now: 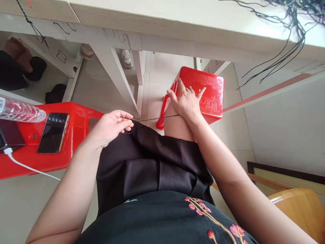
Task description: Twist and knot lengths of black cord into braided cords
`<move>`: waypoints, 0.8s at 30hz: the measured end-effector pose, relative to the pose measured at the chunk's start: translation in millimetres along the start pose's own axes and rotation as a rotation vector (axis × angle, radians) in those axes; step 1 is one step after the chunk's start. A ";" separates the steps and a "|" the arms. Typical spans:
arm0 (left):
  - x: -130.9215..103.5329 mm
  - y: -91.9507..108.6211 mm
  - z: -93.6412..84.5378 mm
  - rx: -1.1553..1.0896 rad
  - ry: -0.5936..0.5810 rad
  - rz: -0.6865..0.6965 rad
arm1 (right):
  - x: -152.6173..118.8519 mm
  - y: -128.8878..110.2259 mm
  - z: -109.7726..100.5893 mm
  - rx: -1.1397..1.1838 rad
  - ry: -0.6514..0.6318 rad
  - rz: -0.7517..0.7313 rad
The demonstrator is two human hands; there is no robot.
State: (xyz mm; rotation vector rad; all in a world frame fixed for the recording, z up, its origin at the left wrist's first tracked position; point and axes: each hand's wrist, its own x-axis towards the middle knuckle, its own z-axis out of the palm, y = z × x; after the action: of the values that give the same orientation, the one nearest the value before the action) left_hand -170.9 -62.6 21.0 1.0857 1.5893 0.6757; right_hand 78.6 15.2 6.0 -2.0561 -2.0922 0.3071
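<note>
A thin black twisted cord (pixel 155 118) runs nearly straight across my lap, above the dark skirt (pixel 152 159). My left hand (pixel 115 126) pinches its one end between thumb and fingers, and a small loop shows just beneath those fingers. On the right, the cord passes to the heel of my right hand (pixel 187 101) and goes out of sight there. That hand lies with its fingers spread on my bare knee (pixel 175 127). Whether the cord continues under the palm is hidden.
A red stool (pixel 203 81) stands beyond my knee. Another red stool (pixel 61 159) at left carries a phone (pixel 53 133), a clear bottle (pixel 25 111) and a white cable (pixel 33 168). Black cords (pixel 291 20) hang over the table edge (pixel 165 27). A wooden chair (pixel 299 206) is at lower right.
</note>
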 end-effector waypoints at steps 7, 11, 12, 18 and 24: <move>0.7 0.7 -2.1 -0.098 -0.044 -0.056 | -0.3 1.1 0.5 0.012 -0.001 -0.005; -2.8 5.6 0.4 -0.086 -0.161 -0.047 | -0.2 0.8 0.7 0.024 -0.001 -0.007; -3.6 7.7 2.5 -0.077 -0.198 -0.047 | -0.2 0.5 0.6 0.016 -0.007 -0.004; 3.7 25.3 35.5 0.017 -0.385 0.024 | 0.4 -2.0 1.9 0.010 0.001 -0.004; 21.0 37.5 95.4 0.044 -0.250 0.264 | -0.4 -6.7 -0.7 0.012 -0.008 0.013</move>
State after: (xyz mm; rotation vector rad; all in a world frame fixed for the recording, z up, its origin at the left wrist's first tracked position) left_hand -69.6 -37.1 15.7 1.3722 1.2647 0.6517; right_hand 72.3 14.7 8.5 -2.0661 -2.0768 0.3293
